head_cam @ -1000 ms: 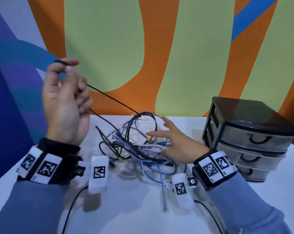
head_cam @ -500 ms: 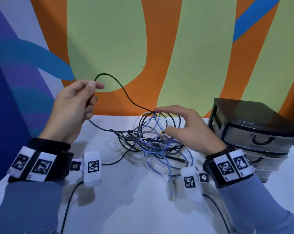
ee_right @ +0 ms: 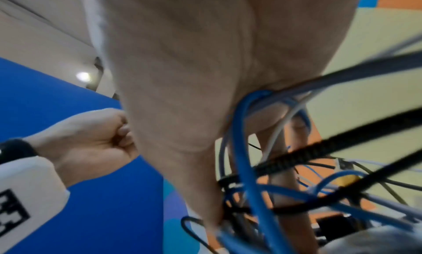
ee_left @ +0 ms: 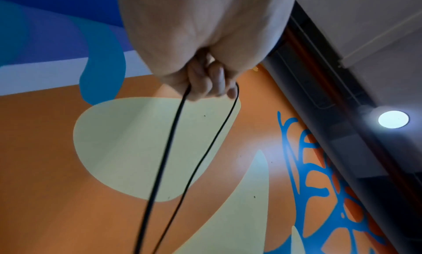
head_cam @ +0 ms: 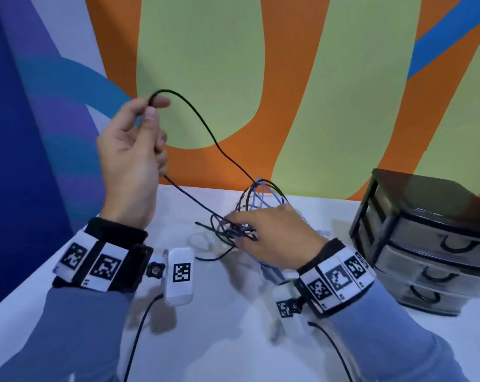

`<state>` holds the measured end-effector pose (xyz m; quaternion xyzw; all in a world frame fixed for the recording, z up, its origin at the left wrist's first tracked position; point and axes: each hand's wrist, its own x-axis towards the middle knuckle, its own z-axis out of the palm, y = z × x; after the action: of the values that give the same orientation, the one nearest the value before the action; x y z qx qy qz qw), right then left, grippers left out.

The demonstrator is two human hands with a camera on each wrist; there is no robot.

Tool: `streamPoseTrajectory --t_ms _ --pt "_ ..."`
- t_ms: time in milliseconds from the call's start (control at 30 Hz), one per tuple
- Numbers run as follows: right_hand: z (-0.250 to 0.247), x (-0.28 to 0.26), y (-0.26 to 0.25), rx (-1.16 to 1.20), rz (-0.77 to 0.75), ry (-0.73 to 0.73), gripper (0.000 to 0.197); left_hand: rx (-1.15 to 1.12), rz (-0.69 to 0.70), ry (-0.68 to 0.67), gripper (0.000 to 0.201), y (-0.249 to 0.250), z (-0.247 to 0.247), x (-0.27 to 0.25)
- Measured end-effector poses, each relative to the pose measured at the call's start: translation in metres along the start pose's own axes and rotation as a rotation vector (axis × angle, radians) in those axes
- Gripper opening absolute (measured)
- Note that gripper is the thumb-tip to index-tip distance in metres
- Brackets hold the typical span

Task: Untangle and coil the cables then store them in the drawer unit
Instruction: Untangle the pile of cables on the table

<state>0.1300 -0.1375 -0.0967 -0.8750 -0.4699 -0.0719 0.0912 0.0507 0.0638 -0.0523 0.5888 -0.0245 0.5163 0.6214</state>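
My left hand (head_cam: 154,106) is raised at the left and pinches a loop of thin black cable (head_cam: 205,125) between thumb and forefinger. Two strands of that black cable (ee_left: 173,149) hang from the left hand (ee_left: 219,88) in the left wrist view. They run down to the tangle of black, blue and white cables (head_cam: 260,194) on the white table (head_cam: 233,340). My right hand (head_cam: 240,230) lies on the tangle, thumb and fingers closed on its strands. Blue and black cables (ee_right: 297,167) cross the right hand (ee_right: 251,203) in the right wrist view.
A black drawer unit (head_cam: 431,238) with three shut translucent drawers stands at the table's right, close to my right wrist. A painted wall rises just behind the table. Black leads (head_cam: 139,326) trail from my wrist cameras across the near tabletop.
My left hand has lifted the black cable loop higher. My right hand, which hovered spread over the tangle, has come down and closed on it.
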Motion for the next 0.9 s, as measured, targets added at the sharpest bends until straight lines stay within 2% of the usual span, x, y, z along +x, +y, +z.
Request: streamPoseTrajectory --t_ms 67,133,300,400,533,600,700,800,833,900 --pt "-0.001 -0.002 0.008 -0.047 0.054 0.039 0.042 0.020 0.167 0.121 0.021 0.004 -0.005 0.003" --pt "-0.002 -0.004 0.018 -0.124 0.116 -0.013 0.045 0.103 0.305 0.191 0.025 0.008 -0.009 0.005" --pt "-0.010 -0.015 0.041 -0.096 0.297 -0.146 0.049 0.346 0.503 0.350 0.028 0.001 -0.034 0.019" --pt "-0.016 -0.018 0.044 -0.049 0.355 -0.195 0.041 0.522 0.615 0.401 0.033 -0.004 -0.041 0.021" --pt "-0.014 -0.020 0.051 -0.051 0.445 -0.247 0.035 0.692 0.768 0.513 0.029 -0.011 -0.065 0.035" --pt "-0.015 -0.023 0.055 0.013 0.454 -0.277 0.036 0.770 0.665 0.434 0.030 -0.007 -0.064 0.033" --pt "-0.020 -0.028 0.058 0.102 0.411 -0.245 0.034 1.004 0.311 0.204 0.035 -0.008 -0.045 0.019" --pt "-0.024 -0.031 0.058 0.195 0.345 -0.139 0.050 1.309 -0.017 -0.030 0.029 -0.013 -0.033 0.012" --pt "-0.025 -0.032 0.057 0.229 0.319 -0.084 0.054 1.347 -0.062 -0.093 0.029 -0.012 -0.032 0.010" --pt "-0.028 -0.031 0.054 0.313 0.242 0.085 0.051 1.294 -0.012 -0.223 0.043 -0.006 -0.022 0.008"
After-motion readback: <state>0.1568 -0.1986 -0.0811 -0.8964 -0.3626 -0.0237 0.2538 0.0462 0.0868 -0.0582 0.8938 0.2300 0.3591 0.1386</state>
